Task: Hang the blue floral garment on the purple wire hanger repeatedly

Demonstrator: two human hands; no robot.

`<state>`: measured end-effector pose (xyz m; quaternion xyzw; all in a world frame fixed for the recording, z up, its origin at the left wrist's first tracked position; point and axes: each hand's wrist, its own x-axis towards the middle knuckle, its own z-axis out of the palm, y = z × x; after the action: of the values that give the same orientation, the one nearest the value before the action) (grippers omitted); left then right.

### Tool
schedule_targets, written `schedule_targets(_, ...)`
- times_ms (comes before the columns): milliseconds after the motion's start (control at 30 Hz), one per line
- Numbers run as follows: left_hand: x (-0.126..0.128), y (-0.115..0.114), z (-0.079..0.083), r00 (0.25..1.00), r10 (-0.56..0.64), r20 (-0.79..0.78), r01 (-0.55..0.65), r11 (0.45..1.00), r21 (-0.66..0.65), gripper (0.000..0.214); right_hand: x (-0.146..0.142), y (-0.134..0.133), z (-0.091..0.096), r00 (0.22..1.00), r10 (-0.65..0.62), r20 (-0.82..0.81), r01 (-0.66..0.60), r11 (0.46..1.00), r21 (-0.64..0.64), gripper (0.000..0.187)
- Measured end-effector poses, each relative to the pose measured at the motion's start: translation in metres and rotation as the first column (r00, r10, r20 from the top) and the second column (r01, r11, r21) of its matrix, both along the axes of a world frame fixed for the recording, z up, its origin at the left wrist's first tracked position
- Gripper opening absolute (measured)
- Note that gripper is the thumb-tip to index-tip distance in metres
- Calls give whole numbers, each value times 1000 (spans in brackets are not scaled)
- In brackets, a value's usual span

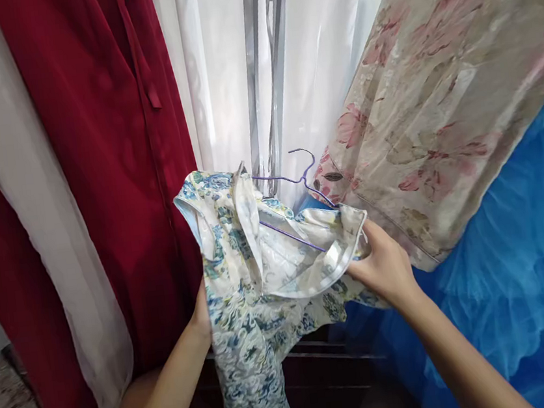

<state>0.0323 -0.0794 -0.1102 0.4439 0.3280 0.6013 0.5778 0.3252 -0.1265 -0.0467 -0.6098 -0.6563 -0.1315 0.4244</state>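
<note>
A sleeveless dress in blue, yellow and white pattern hangs between my hands, its neckline gaping and its pale lining showing. Inside it sits a thin purple hanger, with the hook rising above the neckline and one bar crossing the opening. My right hand is closed on the dress at the right shoulder, thumb in front of the fabric. My left hand is at the dress's left side; cloth covers its fingers, so its grip is hidden.
Dark red fabric and a sheer white strip hang at left. White curtains with grey ribbons hang behind. A beige floral garment and ruffled blue tulle fill the right side. A dark surface lies below.
</note>
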Motion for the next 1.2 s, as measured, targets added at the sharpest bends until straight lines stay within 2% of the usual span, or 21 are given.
schedule_targets(67, -7, -9, -27, 977, 87, 195, -83, 996, -26, 74, -3, 6, 15, 998, 25, 65, -24, 1000, -18, 64)
schedule_targets(100, -8, -15, -42, 964, 146, 220, -139, 989, -46, 76, -5, 8, 19, 994, 48, 96, -47, 999, -14, 66)
schedule_targets(167, -6, -31, -70, 971, 199, 130, -188, 978, -93, 74, -4, 9, 22, 981, 119, 154, -121, 993, 4, 71)
schedule_targets(233, 0, -48, -93, 990, 139, -35, -142, 980, -142, 71, 2, 8, 18, 958, 206, 197, -211, 978, 3, 75)
schedule_targets(300, 7, -64, -110, 988, 65, -139, -91, 979, -184, 66, 12, 7, 12, 931, 279, 235, -283, 959, -18, 80)
schedule_targets(367, 14, -75, -124, 983, 64, -174, -102, 971, -218, 59, 15, 3, 4, 927, 287, 241, -295, 955, -2, 82)
schedule_targets(433, 19, -83, -136, 976, 94, -196, -142, 958, -249, 55, 5, -6, -13, 956, 253, 148, -267, 960, 85, 77)
schedule_targets(500, 24, -88, -147, 968, 131, -212, -185, 949, -255, 53, -23, -19, -44, 969, 219, -113, -192, 959, 208, 62)
schedule_targets(533, 25, -89, -152, 966, 141, -217, -194, 949, -250, 53, -42, -28, -64, 929, 207, -307, -129, 958, 255, 51)
schedule_targets(567, 26, -90, -155, 965, 139, -221, -192, 952, -240, 52, -62, -36, -87, 836, 187, -516, -56, 964, 259, 38)
schedule_targets(600, 27, -91, -156, 965, 132, -226, -183, 957, -225, 52, -82, -44, -109, 711, 181, -680, -42, 976, 215, 28)
schedule_targets(633, 27, -91, -157, 965, 118, -232, -168, 964, -207, 52, -100, -50, -130, 601, 190, -776, -151, 981, 123, 22)
schedule_targets(667, 26, -91, -156, 965, 105, -239, -152, 970, -189, 52, -116, -56, -148, 514, 195, -835, -308, 951, 32, 26)
schedule_targets(733, 24, -90, -151, 964, 87, -252, -131, 978, -165, 53, -135, -61, -170, 410, 182, -894, -483, 875, -44, 35)
schedule_targets(800, 21, -91, -146, 963, 74, -261, -118, 980, -159, 55, -138, -61, -172, 401, 180, -898, -573, 814, -93, 38)
schedule_targets(933, 19, -95, -142, 957, 78, -279, -128, 977, -168, 56, -118, -61, -154, 545, 157, -823, -637, 716, -285, 43)
schedule_targets(1000, 21, -98, -141, 955, 77, -287, -133, 975, -181, 57, -108, -67, -151, 589, 141, -796, -644, 677, -357, 45)
schedule_targets(1067, 23, -99, -141, 954, 67, -292, -124, 976, -181, 56, -102, -74, -153, 571, 152, -807, -671, 653, -351, 46)
schedule_targets(1133, 26, -99, -140, 953, 66, -295, -121, 977, -173, 55, -98, -79, -156, 519, 184, -835, -709, 637, -301, 46)
schedule_targets(1200, 27, -99, -138, 951, 74, -301, -129, 977, -168, 54, -96, -81, -158, 456, 197, -868, -761, 593, -265, 44)
